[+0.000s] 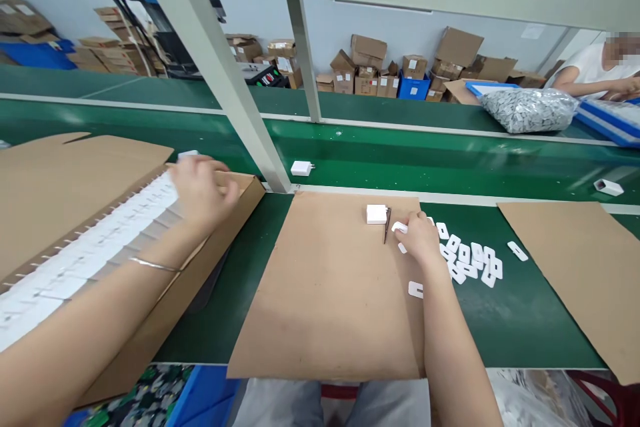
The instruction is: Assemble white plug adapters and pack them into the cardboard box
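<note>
My left hand (204,192) is over the far end of a long cardboard box (220,233) holding rows of white pieces (65,267); its fingers are curled and blurred, and a white item (188,154) shows just beyond it. My right hand (419,235) pinches a small white plate (399,227) at the right edge of a cardboard sheet (325,293). Left of that hand lie a white charger block (377,214) and dark tweezers (387,225). A pile of white plates (470,260) spreads to its right.
A green belt (400,163) behind the bench carries a white charger (301,168) and another white block (609,187). A slanted metal post (235,80) rises between box and sheet. A second cardboard sheet (575,260) lies right. Across the line sits a person (590,70) near a bag (530,109).
</note>
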A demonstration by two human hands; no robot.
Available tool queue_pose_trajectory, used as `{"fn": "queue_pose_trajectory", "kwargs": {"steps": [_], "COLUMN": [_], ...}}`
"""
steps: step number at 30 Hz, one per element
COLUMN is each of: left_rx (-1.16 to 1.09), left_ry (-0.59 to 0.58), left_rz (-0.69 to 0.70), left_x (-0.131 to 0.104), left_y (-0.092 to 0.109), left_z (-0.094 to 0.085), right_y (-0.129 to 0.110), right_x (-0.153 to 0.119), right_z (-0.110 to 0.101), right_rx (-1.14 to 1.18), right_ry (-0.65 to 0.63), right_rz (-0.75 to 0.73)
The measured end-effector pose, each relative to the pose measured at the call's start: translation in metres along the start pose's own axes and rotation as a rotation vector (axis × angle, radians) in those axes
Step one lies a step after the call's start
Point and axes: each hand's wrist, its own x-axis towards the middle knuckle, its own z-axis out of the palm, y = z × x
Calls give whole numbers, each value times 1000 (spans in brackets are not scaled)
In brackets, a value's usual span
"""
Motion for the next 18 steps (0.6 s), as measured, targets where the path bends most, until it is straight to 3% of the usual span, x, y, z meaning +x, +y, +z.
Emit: {"fn": "queue_pose_trajectory", "kwargs": {"steps": [4,7,9,11,14,18], "left_rx": [-197,-232,-192,-112,4,-24], "left_ry": [-322,-492,-536,-524,-497,-723], "left_rz": [386,473,473,422,235,25], "left_x": [-19,-41,-45,-37,-6,32], "left_y": [89,157,183,187,156,104], "left_z": [12,39,64,90,126,155], "right_y": [0,-1,-3,-5,-8,-12], "right_x": [2,3,2,-1,-4,-7], "right_z": [2,3,3,1,-1,-5], "right_rx": [-4,0,6,1,-34,-24], "right_ry": [-1,24,33,37,55,85], "right_rz": [-7,4,7,5,-7,50]}}
